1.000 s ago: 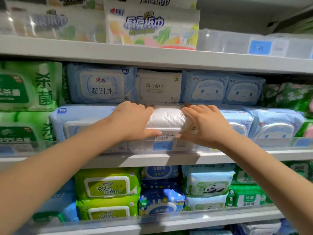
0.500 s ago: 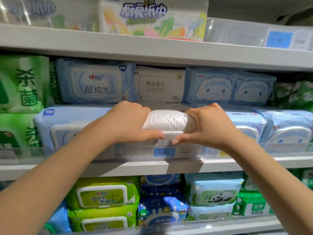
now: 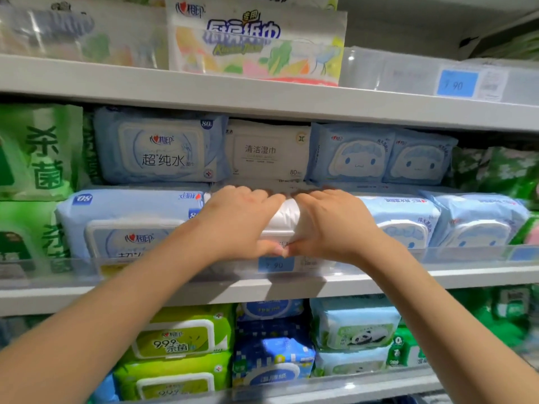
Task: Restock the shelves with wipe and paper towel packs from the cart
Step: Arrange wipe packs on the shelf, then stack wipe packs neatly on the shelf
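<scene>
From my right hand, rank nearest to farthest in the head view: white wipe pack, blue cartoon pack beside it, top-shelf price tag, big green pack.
1. white wipe pack, held by right hand, centre.
2. blue cartoon pack, just right.
3. top-shelf price tag, upper right.
4. big green pack, far left.

Both hands grip a white pack (image 3: 282,218) on the middle shelf (image 3: 466,277): left hand (image 3: 236,223), right hand (image 3: 331,225). Above the pack stands another white pack (image 3: 267,151); a price tag (image 3: 275,264) sits just below it.

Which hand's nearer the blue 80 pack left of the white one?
Left. The left hand is at the right end of the blue pack; the right hand grips the far side of the white pack.
</scene>
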